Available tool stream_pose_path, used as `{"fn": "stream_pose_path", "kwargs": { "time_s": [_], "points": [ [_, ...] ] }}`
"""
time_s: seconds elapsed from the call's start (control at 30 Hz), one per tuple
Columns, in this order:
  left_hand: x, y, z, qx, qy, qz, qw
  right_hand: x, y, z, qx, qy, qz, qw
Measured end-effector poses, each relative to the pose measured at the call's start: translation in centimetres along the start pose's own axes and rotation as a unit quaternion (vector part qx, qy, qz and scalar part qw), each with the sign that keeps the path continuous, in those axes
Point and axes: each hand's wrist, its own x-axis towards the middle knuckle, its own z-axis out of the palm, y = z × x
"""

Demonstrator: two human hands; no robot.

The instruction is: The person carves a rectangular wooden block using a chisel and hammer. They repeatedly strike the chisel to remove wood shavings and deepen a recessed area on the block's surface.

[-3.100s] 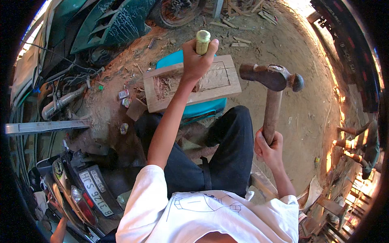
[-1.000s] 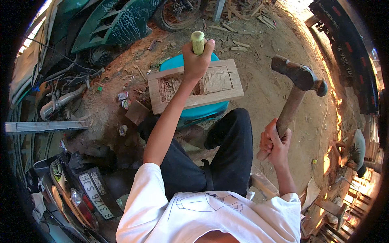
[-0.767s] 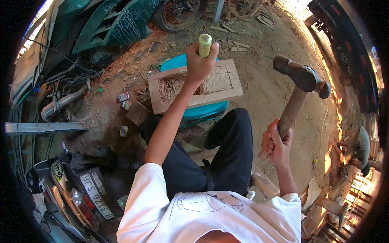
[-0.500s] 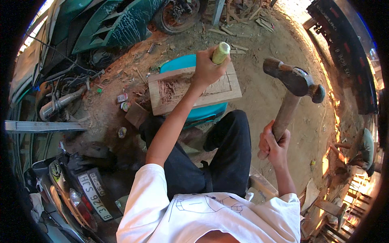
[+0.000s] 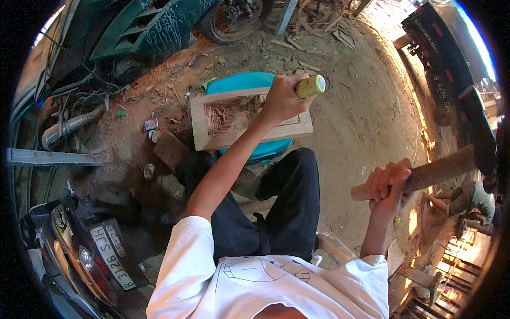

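My left hand is closed round a tool with a pale yellow-green cylindrical handle, tilted toward the right, over the right part of a carved wooden board. The tool's working end is hidden behind the fist. The board, with a recessed carved panel, lies on a turquoise plastic stool. Out to the right, my right hand grips the wooden handle of a large hammer, held almost sideways, its dark metal head near the right rim of the picture.
A wheel and green body panel stand at the top. Wood scraps litter the dirt ground. A metal bar and vehicle parts fill the left. Another person crouches at right beside slatted wood.
My left hand has shifted right and lower, tipping the handle further right. My right hand has moved rightward, swinging the hammer out from upright to nearly horizontal.
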Motion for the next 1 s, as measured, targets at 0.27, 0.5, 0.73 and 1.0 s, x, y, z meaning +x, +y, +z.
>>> {"fn": "stream_pose_path", "kwargs": {
  "time_s": [0.27, 0.5, 0.73, 1.0],
  "points": [
    [-0.5, -0.4, -0.1, -0.011, 0.016, -0.007, 1.0, -0.1, -2.0, 0.7, -0.007, 0.005, 0.016, 1.0],
    [-0.7, -0.3, 0.1, -0.004, 0.033, -0.022, 0.999, -4.1, -1.1, 3.3, -0.012, 0.151, 0.148, 0.977],
    [-0.9, -0.3, 0.0, -0.014, 0.009, -0.028, 0.999, -3.8, -0.8, 3.8, -0.064, 0.112, 0.175, 0.976],
    [-0.5, 0.1, -0.6, -0.03, 0.007, -0.041, 0.999, -3.1, -1.0, 4.5, -0.06, 0.1, 0.13, 0.985]
  ]
}}
